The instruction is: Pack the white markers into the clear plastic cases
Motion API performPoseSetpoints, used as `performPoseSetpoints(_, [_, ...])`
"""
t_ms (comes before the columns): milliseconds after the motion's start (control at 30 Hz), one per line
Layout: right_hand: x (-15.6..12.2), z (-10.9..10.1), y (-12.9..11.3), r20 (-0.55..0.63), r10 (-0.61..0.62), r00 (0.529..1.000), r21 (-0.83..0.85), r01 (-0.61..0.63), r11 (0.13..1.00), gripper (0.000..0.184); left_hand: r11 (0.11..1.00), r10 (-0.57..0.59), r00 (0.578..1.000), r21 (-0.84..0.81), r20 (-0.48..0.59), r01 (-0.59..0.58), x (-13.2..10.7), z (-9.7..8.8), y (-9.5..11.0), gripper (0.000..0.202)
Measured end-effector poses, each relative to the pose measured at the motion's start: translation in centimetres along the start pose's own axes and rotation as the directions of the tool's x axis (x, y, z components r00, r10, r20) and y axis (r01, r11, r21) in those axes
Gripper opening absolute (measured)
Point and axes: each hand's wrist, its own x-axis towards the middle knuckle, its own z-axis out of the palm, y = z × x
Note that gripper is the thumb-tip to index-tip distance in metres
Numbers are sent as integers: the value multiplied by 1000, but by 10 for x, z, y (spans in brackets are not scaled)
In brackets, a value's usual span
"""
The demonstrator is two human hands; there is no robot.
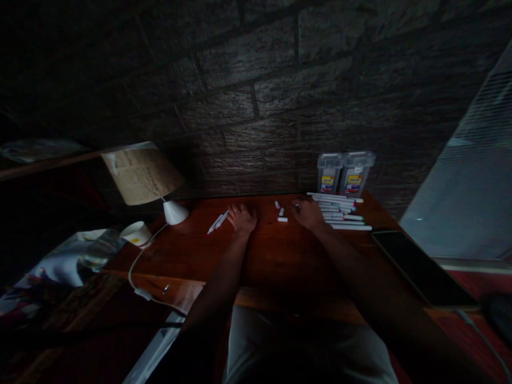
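Note:
My left hand (242, 219) rests on the wooden table with its fingers apart. Its fingertips are beside a few white markers (218, 222) lying at a slant, with a pink tip at the near end; I cannot tell if they touch. My right hand (309, 214) is curled, thumb and finger pinched on a small pale piece (296, 205) that looks like a marker cap, though darkness blurs it. Between the hands lie loose white marker caps (282, 219). Right against my right hand, a row of white markers (340, 209) with coloured ends lies side by side.
Two clear plastic cases (353, 173) stand behind the marker row, near the stone wall (248, 133). A tablet-like dark slab (420, 266) lies at the table's right edge. On the left are a lamp (146, 173), a paper cup (136, 233) and a white cord (134, 269).

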Motion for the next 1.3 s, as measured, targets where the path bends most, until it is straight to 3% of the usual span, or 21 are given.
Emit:
performPoseSetpoints(67, [-2,3,-5,63,-75,995,37,73,997,34,996,-75,994,59,75,71,2,-2,-5,63])
performPoseSetpoints(167, [-5,9,-12,130,-154,980,68,146,987,27,992,-97,984,89,151,85,5,-1,-9,62])
performPoseSetpoints(400, [-8,13,-14,176,-186,967,91,172,981,18,979,-163,983,139,85,150,13,-4,-20,60])
performPoseSetpoints(667, [-8,17,-17,168,-198,966,217,160,963,16,988,94,984,104,150,-111,6,-1,-5,45])
performPoseSetpoints(867, [-6,20,-23,26,-81,996,401,64,914,23,964,247,946,47,210,-263,-1,-5,5,39])
performPoseSetpoints(967, [1,24,-20,-57,33,998,550,4,835,19,940,339,926,-38,168,-338,-6,-5,11,40])
performPoseSetpoints(1100, [12,30,-11,-101,171,980,757,-36,653,17,848,490,871,-249,35,-468,-10,1,17,35])
performPoseSetpoints(1300, [17,35,-8,-78,220,972,915,-18,403,32,720,589,804,-398,-81,-568,-9,10,15,27])
